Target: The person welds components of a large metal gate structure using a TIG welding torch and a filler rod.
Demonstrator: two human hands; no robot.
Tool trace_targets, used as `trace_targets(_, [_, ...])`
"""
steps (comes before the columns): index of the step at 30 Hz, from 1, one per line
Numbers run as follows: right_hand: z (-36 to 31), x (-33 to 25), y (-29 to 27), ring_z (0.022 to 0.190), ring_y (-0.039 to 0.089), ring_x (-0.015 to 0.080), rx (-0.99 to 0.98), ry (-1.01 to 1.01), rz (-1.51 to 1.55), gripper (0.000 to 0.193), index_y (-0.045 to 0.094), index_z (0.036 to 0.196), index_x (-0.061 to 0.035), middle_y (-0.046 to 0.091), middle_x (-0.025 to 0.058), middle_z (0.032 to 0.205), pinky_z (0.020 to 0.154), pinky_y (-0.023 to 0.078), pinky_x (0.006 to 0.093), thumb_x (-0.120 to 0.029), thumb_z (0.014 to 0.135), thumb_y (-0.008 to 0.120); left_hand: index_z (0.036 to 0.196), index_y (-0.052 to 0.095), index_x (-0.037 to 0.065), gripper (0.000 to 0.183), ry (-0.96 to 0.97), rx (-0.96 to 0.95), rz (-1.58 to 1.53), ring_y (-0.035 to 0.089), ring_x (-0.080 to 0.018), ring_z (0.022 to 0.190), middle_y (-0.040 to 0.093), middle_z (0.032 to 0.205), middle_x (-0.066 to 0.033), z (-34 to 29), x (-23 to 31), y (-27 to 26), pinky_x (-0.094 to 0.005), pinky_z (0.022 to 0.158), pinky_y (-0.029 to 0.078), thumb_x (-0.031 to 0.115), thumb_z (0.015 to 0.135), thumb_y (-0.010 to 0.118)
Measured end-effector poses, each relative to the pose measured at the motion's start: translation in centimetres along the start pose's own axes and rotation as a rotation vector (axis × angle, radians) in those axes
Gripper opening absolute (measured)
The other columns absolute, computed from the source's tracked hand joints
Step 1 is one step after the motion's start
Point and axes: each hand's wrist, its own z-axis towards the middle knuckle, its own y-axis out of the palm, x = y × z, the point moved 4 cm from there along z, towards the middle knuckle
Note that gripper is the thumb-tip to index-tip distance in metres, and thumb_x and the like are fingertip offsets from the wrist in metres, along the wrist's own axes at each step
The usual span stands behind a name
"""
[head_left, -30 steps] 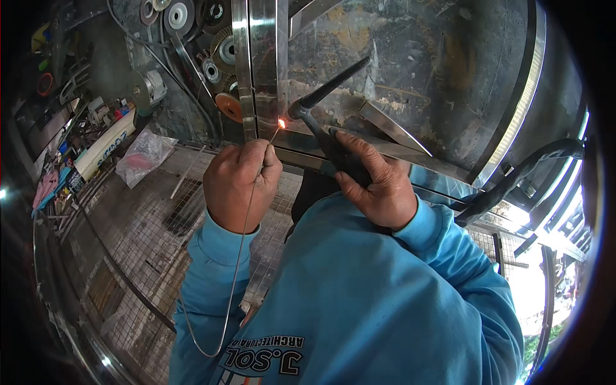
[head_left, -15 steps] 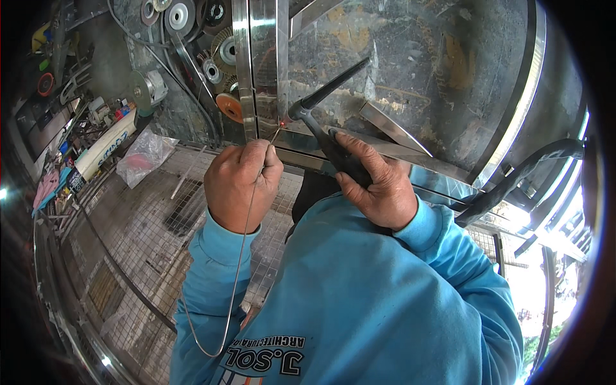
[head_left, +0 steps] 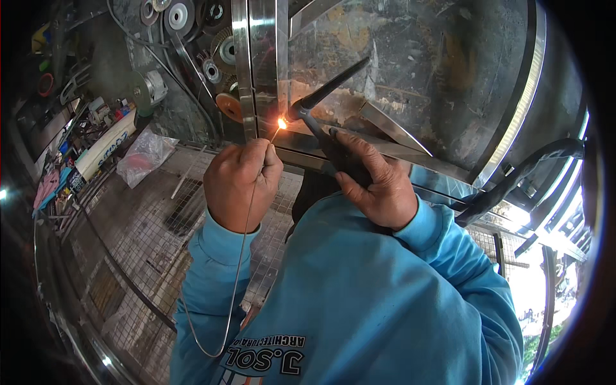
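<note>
While the left hand pinches a thin, bent metal rod whose tip meets a bright orange glow at a corner of the shiny metal frame, the right hand grips a black torch, its head just beside the glow.

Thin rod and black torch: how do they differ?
The thin rod is silvery and slender; the black torch is much thicker. The rod bends into a loose U below the left hand; the torch makes a sharp angle at its head, beyond the right hand. Both are hand-held, reaching close to the bright glow.
</note>
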Motion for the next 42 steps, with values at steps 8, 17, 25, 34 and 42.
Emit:
trace_targets(8, [-0.06, -0.11, -0.03, 0.099, 0.076, 0.0356, 0.016, 0.024, 0.047, 0.059, 0.057, 0.143, -0.0073, 0.075, 0.0209, 0.110, 0.086, 0.060, 0.0377, -0.007, 0.088, 0.077, 0.095, 0.071, 0.004, 0.010, -0.044, -0.047, 0.000, 0.068, -0.0342, 0.069, 0.070, 0.077, -0.0143, -0.24, -0.01, -0.19, -0.0445, 0.060, 0.055, 0.005, 0.086, 0.075])
trace_targets(17, [-0.04, 0.13, 0.08, 0.098, 0.077, 0.0345, 0.011, -0.006, 0.023, 0.060, 0.057, 0.144, -0.0080, 0.075, 0.0211, 0.108, 0.085, 0.060, 0.0378, -0.008, 0.088, 0.077, 0.097, 0.072, 0.005, 0.011, -0.091, -0.081, -0.006, 0.070, -0.0370, 0.077, 0.074, 0.085, -0.0159, -0.28, -0.07, -0.15, -0.0454, 0.066, 0.056, 0.006, 0.087, 0.074])
trace_targets(25, [-0.02, -0.02, -0.10, 0.101, 0.076, 0.0357, -0.028, 0.011, -0.005, 0.060, 0.056, 0.146, -0.0097, 0.075, 0.0210, 0.112, 0.087, 0.060, 0.0392, -0.010, 0.090, 0.076, 0.091, 0.068, 0.006, 0.008, -0.004, -0.021, 0.029, 0.067, -0.0309, 0.064, 0.068, 0.069, -0.0114, -0.12, -0.01, -0.11, -0.0439, 0.056, 0.054, 0.006, 0.086, 0.074])
trace_targets(34, [-0.07, -0.03, -0.04, 0.108, 0.073, 0.0378, -0.017, 0.019, 0.066, 0.063, 0.055, 0.146, -0.0057, 0.073, 0.0226, 0.117, 0.092, 0.058, 0.0390, -0.006, 0.088, 0.077, 0.089, 0.069, 0.004, 0.007, 0.010, 0.000, 0.025, 0.066, -0.0317, 0.062, 0.069, 0.069, -0.0131, -0.01, 0.03, -0.08, -0.0432, 0.056, 0.054, 0.004, 0.084, 0.074])
trace_targets(42, [-0.05, 0.01, -0.05, 0.102, 0.076, 0.0357, -0.015, 0.005, 0.032, 0.062, 0.056, 0.145, -0.0067, 0.074, 0.0217, 0.113, 0.087, 0.060, 0.0378, -0.006, 0.087, 0.078, 0.091, 0.069, 0.004, 0.008, 0.023, -0.012, 0.041, 0.067, -0.0312, 0.063, 0.069, 0.070, -0.0129, -0.12, -0.09, -0.06, -0.0433, 0.056, 0.054, 0.005, 0.085, 0.075])
